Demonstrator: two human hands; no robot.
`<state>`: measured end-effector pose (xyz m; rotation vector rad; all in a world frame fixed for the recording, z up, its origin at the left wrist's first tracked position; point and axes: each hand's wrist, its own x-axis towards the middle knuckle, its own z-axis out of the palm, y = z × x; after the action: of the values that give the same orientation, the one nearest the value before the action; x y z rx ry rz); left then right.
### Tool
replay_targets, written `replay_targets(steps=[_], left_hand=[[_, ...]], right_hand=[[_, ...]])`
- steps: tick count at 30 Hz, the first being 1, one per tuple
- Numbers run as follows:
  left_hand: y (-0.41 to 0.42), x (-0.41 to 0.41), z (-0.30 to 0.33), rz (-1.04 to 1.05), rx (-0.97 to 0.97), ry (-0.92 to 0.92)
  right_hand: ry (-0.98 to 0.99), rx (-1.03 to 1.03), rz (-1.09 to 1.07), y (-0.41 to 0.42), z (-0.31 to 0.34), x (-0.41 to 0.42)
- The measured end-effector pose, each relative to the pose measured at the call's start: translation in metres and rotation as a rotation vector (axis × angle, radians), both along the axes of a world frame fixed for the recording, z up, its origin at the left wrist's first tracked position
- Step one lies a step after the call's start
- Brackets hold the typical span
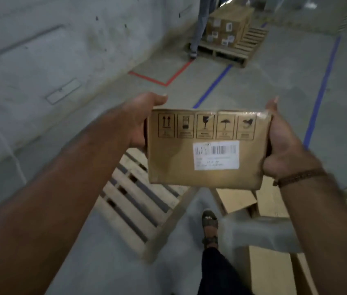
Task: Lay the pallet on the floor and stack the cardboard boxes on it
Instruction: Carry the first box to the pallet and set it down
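I hold a brown cardboard box [206,147] in the air in front of me, its face with handling symbols and a white barcode label turned toward me. My left hand [140,120] grips its left side and my right hand [283,143] grips its right side. Below the box a wooden pallet [138,199] lies flat on the grey floor, partly hidden by the box. Other cardboard boxes [236,199] sit low at the right, by my foot.
A second pallet [232,52] loaded with boxes stands far ahead, with another person's legs [200,24] beside it. Red tape [164,79] and blue tape [321,88] lines mark the floor. A concrete wall [40,60] runs along the left. My sandalled foot [209,226] is below.
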<state>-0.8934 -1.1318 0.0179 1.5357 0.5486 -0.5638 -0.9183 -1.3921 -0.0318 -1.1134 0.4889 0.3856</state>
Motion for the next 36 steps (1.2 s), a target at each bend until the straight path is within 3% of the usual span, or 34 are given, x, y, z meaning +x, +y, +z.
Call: replay_targets(steps=[8,16,26,30,33,36], left_hand=[[0.088,-0.103,0.039,0.013,0.063,-0.045],[0.157,-0.118,0.049,0.112,0.132,-0.086],[0.309,-0.115,0.028,0.148,-0.035,-0.085],[0.388,-0.101,0.018,0.166,-0.080,-0.174],[0.435,-0.083,0.019,0.270,-0.170,-0.009],[0.460,-0.069,0.017,0.189,-0.300,0.101]], right_hand=[[0.057,-0.023,0.097,0.074,0.043,-0.087],[0.075,-0.022,0.232,0.148,0.061,-0.076],[0.132,-0.006,0.303,0.272,0.045,-0.062],[-0.037,0.025,0.266,0.324,0.008,-0.083],[-0.241,-0.099,0.409,0.352,-0.013,-0.103],[-0.380,-0.282,0.451,0.367,-0.028,-0.095]])
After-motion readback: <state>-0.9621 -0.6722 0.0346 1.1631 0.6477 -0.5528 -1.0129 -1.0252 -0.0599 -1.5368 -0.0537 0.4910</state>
